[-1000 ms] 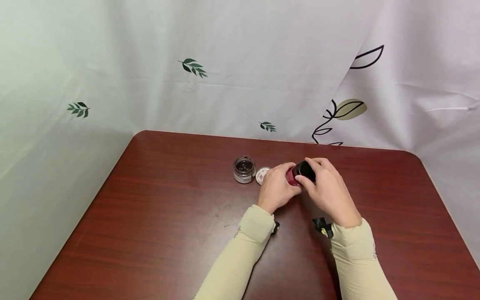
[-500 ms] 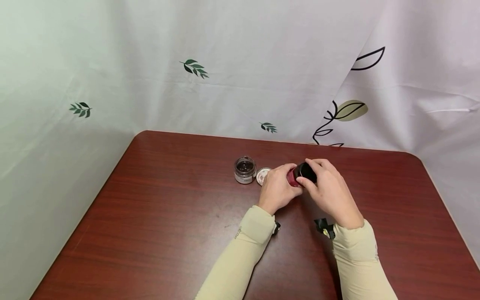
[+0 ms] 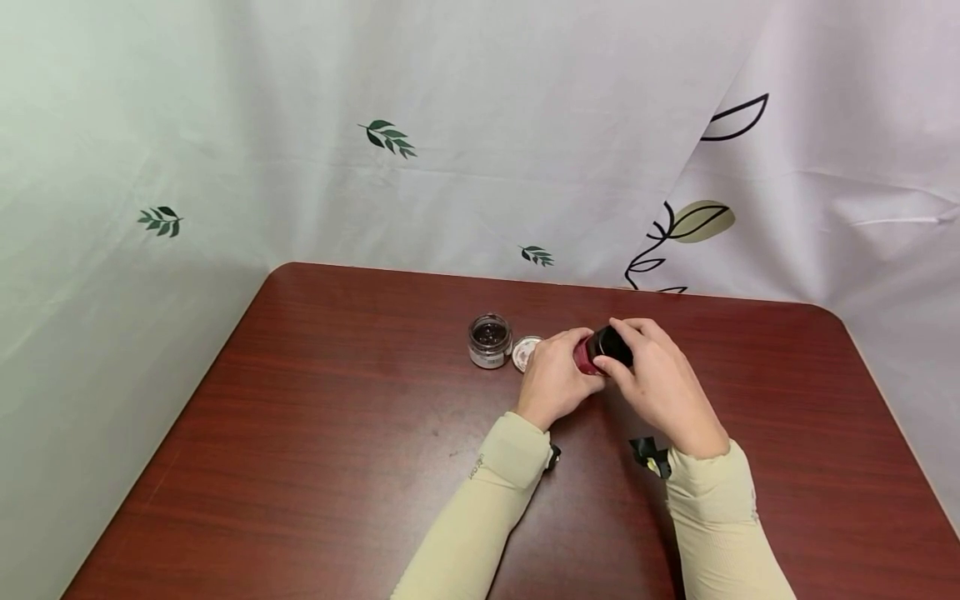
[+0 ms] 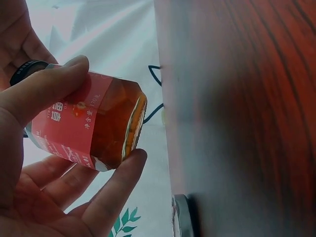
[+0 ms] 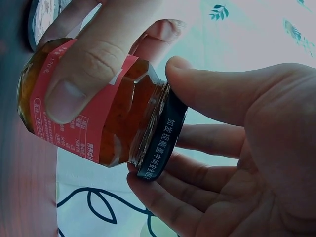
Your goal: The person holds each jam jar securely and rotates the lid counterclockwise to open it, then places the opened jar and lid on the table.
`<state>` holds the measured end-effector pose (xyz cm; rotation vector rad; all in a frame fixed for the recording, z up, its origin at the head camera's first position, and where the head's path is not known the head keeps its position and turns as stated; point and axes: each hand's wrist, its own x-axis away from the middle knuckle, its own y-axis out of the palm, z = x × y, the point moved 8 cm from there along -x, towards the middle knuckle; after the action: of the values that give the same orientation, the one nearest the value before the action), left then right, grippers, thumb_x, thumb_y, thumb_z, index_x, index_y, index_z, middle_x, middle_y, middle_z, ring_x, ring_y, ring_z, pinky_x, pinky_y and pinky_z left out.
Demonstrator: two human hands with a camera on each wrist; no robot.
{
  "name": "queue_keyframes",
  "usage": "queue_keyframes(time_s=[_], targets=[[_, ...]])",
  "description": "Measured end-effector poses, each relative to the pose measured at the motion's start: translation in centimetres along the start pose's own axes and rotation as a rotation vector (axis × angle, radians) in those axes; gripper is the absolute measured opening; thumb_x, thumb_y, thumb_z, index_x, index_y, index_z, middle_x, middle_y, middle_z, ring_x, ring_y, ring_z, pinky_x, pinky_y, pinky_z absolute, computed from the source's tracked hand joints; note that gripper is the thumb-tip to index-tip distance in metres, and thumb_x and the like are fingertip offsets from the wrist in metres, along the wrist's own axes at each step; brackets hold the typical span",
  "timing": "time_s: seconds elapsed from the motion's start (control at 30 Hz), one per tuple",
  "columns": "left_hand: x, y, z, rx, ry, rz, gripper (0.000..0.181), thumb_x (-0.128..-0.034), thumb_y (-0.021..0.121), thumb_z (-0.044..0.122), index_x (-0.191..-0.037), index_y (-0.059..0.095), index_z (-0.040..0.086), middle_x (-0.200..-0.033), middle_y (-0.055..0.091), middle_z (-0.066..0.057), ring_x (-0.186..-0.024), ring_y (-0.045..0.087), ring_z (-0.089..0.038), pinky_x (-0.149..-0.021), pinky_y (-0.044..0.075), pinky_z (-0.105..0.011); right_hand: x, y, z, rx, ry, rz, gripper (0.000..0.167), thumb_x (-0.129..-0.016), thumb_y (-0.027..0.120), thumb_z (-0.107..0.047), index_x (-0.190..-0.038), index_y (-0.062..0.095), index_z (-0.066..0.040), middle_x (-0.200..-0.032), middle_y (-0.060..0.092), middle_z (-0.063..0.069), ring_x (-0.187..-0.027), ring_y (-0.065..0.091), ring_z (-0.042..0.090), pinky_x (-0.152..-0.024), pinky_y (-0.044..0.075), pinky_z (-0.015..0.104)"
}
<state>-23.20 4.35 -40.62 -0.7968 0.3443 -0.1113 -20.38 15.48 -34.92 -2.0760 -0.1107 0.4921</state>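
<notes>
Both hands hold one faceted glass jar with amber-red contents, a red label and a black lid. My left hand grips the jar's body, its thumb lying across the label in the left wrist view. My right hand has its thumb and fingers round the lid's rim. The jar is tilted on its side above the table, base toward the left. In the right wrist view the lid sits on the jar's neck.
An uncovered glass jar with dark contents stands on the brown table, left of my hands. Beside it lies a round white lid, partly behind the left hand. A white curtain with leaf prints hangs behind.
Hardly anything differs. Both hands keep their hold on the jar and its lid, and the head view has shifted very slightly.
</notes>
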Motion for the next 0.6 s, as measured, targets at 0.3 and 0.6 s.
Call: queue_keyframes(time_s=[0.3,0.6], targets=[[-0.06,0.04,0.08,-0.014,0.018,-0.004,0.054,-0.0743,0.087,0.027,-0.123,0.068,0.013,-0.111,0.071,-0.001,-0.095,0.065,-0.014,-0.085,0.051,-0.024,0.00,-0.11,-0.06,0.007,-0.010,-0.014,0.051,-0.092,0.074,-0.013,-0.134,0.057,0.011,-0.128,0.056,0.026,-0.115,0.056,0.041,-0.096,0.045,0.055],[-0.05,0.12,0.16,-0.002,0.029,-0.003,0.056,-0.0745,0.088,0.027,-0.124,0.068,0.012,-0.113,0.071,-0.002,-0.097,0.066,-0.015,-0.086,0.051,-0.024,0.06,-0.19,-0.10,0.002,-0.027,-0.021,0.052,-0.091,0.074,-0.011,-0.134,0.056,0.012,-0.127,0.056,0.025,-0.115,0.055,0.040,-0.097,0.044,0.055]])
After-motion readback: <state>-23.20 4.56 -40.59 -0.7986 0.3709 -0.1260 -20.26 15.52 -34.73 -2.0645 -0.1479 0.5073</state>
